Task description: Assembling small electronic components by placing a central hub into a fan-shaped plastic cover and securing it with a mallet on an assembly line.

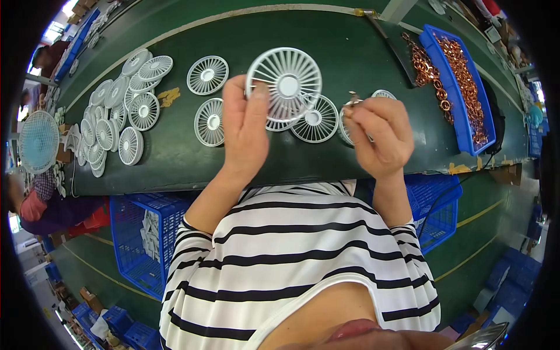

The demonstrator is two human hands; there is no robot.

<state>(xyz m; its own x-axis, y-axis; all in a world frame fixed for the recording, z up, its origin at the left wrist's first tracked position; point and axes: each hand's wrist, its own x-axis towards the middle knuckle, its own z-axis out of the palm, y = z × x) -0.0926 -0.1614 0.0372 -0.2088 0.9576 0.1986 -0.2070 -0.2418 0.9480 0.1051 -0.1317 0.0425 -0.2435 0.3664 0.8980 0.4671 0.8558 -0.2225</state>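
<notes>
My left hand [246, 131] pinches the rim of a white round plastic grille [288, 86] with radial slats and a solid centre disc, raised above the table. In my right hand [384, 135], thumb and fingers close on a small copper-coloured metal piece [353, 100]; its exact form is partly hidden. The two hands are apart, side by side. Beneath and around them more grilles lie on the green table, one [208, 75] beyond my left hand and another [314, 118] between the hands. Others are partly covered by my hands.
A heap of white grilles [105, 131] lies at the left. On the right, a blue tray [429, 52] holds many copper-coloured rings, with loose ones [429, 73] beside it. Blue crates [137, 245] stand below the table edge. Another person [46, 204] sits at far left.
</notes>
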